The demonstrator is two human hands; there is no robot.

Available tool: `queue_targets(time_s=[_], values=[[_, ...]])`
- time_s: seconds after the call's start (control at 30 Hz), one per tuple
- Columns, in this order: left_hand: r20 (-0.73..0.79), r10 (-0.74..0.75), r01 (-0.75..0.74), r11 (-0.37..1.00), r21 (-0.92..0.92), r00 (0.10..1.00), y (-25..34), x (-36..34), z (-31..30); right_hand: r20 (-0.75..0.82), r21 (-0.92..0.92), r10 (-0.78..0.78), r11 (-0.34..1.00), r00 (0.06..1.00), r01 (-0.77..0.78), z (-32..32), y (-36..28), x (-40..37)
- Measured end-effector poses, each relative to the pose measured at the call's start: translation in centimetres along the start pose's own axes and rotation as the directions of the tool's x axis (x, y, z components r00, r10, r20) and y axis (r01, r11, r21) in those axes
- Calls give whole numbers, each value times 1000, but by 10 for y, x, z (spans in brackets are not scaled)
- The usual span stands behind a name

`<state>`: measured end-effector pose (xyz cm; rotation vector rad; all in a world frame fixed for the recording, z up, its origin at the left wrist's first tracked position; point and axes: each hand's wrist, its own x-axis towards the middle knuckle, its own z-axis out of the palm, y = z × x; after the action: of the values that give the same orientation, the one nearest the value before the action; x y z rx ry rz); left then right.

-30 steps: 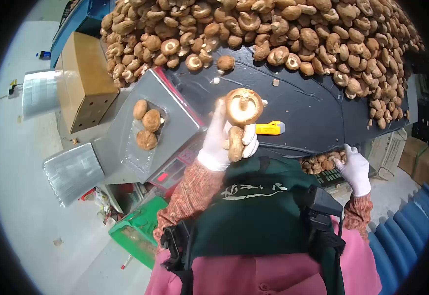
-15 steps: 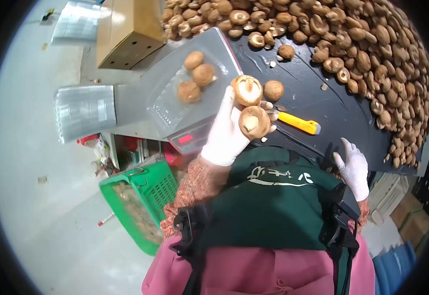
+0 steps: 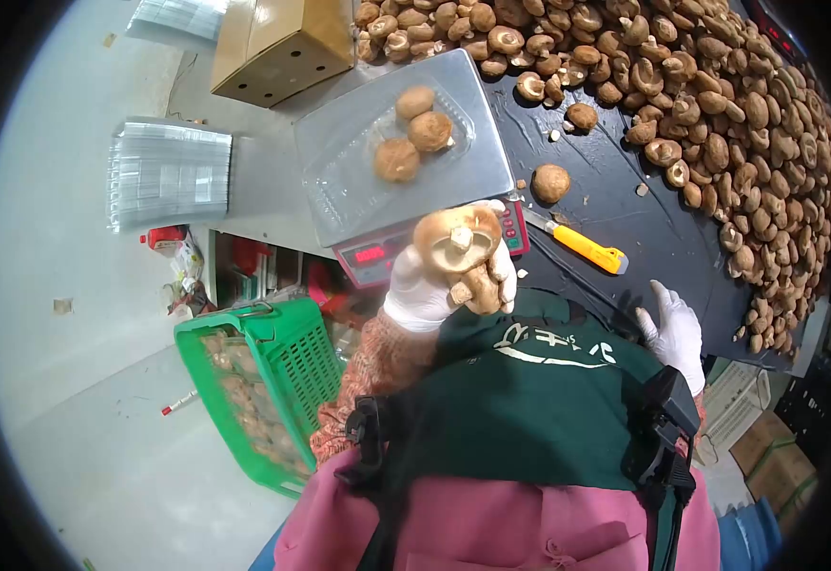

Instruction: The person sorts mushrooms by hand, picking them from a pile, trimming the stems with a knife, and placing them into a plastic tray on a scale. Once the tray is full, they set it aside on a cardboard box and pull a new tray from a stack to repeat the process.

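At far left, a stack of clear plastic trays point(image 3: 170, 173) is projecting past the end of the grey table point(image 3: 265, 181), with a second stack point(image 3: 182, 17) lying beyond it. Below, a green basket point(image 3: 293, 366) is holding brown pieces behind its slotted wall, and a white stick with a red tip point(image 3: 179, 403) is lying on the floor just beside it. A cardboard box point(image 3: 277, 57) is resting at the table's far side. To its right, a scale point(image 3: 334, 119) is showing lit red digits and carrying a clear tray point(image 3: 344, 176) with three mushrooms point(image 3: 413, 138), caps up. In front of the scale, the left hand, white-gloved point(image 3: 425, 285), is gripping two mushrooms together: a larger one point(image 3: 453, 240) is turning its pale underside and stem to the viewer, and a smaller one point(image 3: 480, 291) is sitting directly below it, against the fingers. A single mushroom point(image 3: 550, 184) is lying on black sheeting point(image 3: 615, 190), just right of the scale. Nearer the wearer, a yellow knife point(image 3: 588, 249) is lying with its blade pointing toward the scale. The right hand, also white-gloved point(image 3: 674, 333), is hovering or resting (contact cannot be told) at the sheeting's near edge, open, with fingers spread. At right, a large heap of mushrooms point(image 3: 720, 143) is covering the far side and curving toward the wearer.
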<state>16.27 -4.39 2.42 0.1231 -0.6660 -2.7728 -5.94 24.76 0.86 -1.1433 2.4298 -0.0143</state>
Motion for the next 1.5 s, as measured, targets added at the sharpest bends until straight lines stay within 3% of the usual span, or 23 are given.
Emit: queue_targets(time_s=[0.13,0.23,0.3,0.33,0.37,0.4,0.5,0.53,0.77,0.87,0.97,1.0,1.1,1.17,1.23,1.3,1.37,1.43,1.5], values=[[62,32,-34,999,30,998,3,-2,-4,-9,0,14,1000,1000,-14,1,-3,-2],[-130,131,-66,908,414,983,42,-8,3,-31,13,8,1000,999,-8,1,-2,-5],[-290,367,25,581,814,884,74,-15,9,-39,19,7,1000,999,-6,5,1,-8],[-242,493,90,312,946,836,84,-18,1,-38,16,8,1000,999,-8,8,3,-8],[-155,597,178,21,984,787,95,-20,-9,-38,12,8,1000,999,-8,10,4,-8],[-64,620,314,-303,900,782,107,-22,-13,-42,9,3,1000,999,-2,11,3,-8],[-33,620,436,-512,740,784,121,-18,-41,-55,4,-24,1000,998,24,11,-1,-4],[143,590,358,-646,674,795,122,-16,-59,-59,6,-35,999,998,35,9,-4,-3],[-70,547,468,-634,615,834,122,-26,-79,-63,11,-5,1000,998,5,9,0,-9],[-27,567,440,-608,661,823,127,-29,-73,-59,6,-5,1000,998,5,12,-1,-9],[-23,746,442,-369,817,666,129,-28,-63,-71,-1,-27,1000,997,27,12,-7,-6],[3,752,439,-389,810,660,129,-29,-59,-64,-2,-29,1000,997,29,13,-8,-5],[177,704,497,-634,593,687,107,-26,-59,-50,0,-43,999,998,43,15,-10,1],[96,607,467,-695,547,789,78,-34,-75,-44,10,-46,999,998,46,16,-11,2],[13,609,476,-634,610,793,62,-38,-74,-54,15,-48,999,997,49,15,-10,3],[87,735,395,-456,797,672,65,-41,-72,-57,17,-39,999,998,40,15,-10,1],[25,857,381,-254,889,515,74,-42,-65,-60,7,-41,999,997,41,14,-8,3],[84,866,445,-335,830,494,87,-45,-57,-59,14,-52,998,997,53,13,-10,7],[124,839,414,-383,826,529,92,-40,-45,-62,23,-77,997,995,79,13,-13,13]])
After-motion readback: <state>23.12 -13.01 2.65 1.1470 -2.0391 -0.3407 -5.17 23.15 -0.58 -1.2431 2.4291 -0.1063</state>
